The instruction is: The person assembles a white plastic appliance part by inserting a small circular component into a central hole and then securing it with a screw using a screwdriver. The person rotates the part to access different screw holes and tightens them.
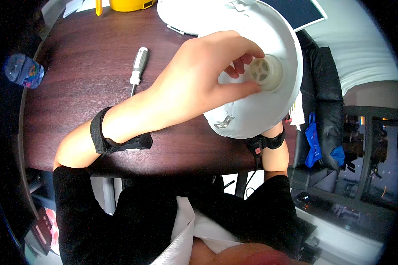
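A white, shallow dome-shaped shell [252, 110] is tilted up over the table with its hollow side toward me. A pale, round, slotted fitting [267, 73] sits in its middle, and a bent metal clip [225, 122] is on its near rim. My left hand [208, 66] reaches across the shell, thumb and forefinger spread apart at the fitting's left edge; whether they touch it I cannot tell. From below, my right wrist [276, 130] goes behind the shell, which hides the right hand's fingers. Black strapped devices are on both wrists.
On the dark wood-grain table [88, 57] lies a grey-and-white screwdriver [139, 65]. Another white piece [179, 15] lies behind the shell. A yellow object [128, 4] is cut off at the top. A plastic bottle [24, 70] stands left, and a black padded chair [320, 79] right.
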A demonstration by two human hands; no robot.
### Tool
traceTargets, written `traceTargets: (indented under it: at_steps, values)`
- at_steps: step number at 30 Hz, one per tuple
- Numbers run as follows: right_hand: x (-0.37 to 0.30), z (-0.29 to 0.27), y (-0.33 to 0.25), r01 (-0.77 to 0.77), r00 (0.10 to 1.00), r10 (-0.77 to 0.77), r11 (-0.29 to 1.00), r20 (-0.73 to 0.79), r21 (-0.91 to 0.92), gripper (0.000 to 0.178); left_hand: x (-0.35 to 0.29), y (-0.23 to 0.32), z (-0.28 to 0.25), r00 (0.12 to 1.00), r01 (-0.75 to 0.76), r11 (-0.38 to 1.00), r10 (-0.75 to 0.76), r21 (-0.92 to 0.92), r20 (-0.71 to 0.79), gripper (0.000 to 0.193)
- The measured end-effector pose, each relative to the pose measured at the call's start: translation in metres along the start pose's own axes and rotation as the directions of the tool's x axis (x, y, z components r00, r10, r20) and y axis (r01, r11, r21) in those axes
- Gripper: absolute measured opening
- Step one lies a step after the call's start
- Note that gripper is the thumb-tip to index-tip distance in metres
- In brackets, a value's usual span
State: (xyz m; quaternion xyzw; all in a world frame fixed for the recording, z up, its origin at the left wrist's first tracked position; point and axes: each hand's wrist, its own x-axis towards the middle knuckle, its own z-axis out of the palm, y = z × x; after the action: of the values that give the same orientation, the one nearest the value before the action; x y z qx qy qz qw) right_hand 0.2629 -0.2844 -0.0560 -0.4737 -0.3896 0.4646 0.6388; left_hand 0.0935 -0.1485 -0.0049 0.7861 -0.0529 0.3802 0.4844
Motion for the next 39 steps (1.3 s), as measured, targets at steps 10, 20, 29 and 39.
traceTargets:
  at_steps: [10,20,29,39]
  values:
    - [0.0,-0.005,0.002,0.006,1.0,-0.006,1.0,-0.027,-0.027,0.054,-0.006,0.014,0.002,1.0,-0.016,0.999,0.017,0.029,-0.004,0.037]
    - [-0.001,0.016,-0.022,0.098,0.995,-0.1,0.991,-0.021,-0.089,0.053,0.001,0.012,-0.001,0.998,0.021,1.0,-0.021,-0.014,0.057,0.041]
    - [0.009,0.004,-0.035,0.179,0.983,-0.181,0.969,0.001,-0.173,0.051,0.01,-0.009,-0.01,0.982,0.145,0.951,-0.106,-0.272,0.156,0.044]
    - [0.005,0.002,-0.038,0.231,0.97,-0.242,0.911,0.01,-0.342,0.063,0.002,-0.005,-0.021,0.96,0.252,0.951,-0.224,-0.177,0.167,0.053]
